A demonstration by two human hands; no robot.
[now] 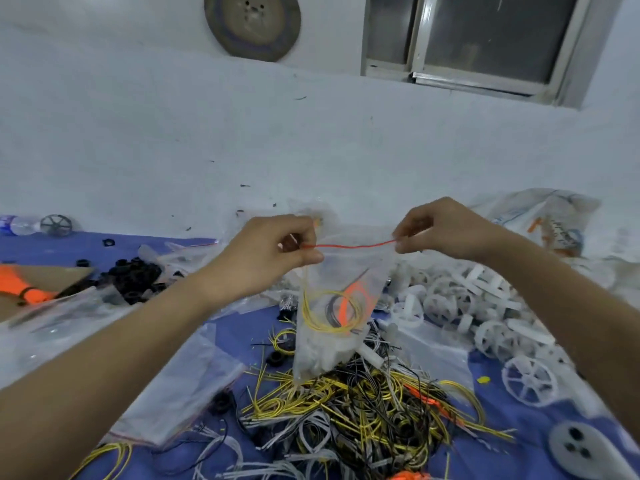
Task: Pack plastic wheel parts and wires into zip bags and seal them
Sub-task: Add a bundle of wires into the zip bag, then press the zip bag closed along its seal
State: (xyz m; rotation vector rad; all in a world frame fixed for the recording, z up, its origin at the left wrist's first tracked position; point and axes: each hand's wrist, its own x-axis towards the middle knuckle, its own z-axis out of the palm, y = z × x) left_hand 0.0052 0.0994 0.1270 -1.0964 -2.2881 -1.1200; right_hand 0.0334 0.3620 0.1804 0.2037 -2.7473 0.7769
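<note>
Both hands, left (277, 251) and right (440, 230), pinch the clear red-striped zip bag (332, 306); its white contents blur behind plastic.

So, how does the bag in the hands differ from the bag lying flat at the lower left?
The held bag hangs upright, pinched at its top by the left hand and right hand; the flat bag lies on the blue cloth. The held bag holds wires and white parts; the flat bag looks empty. Both are clear plastic zip bags.
</note>
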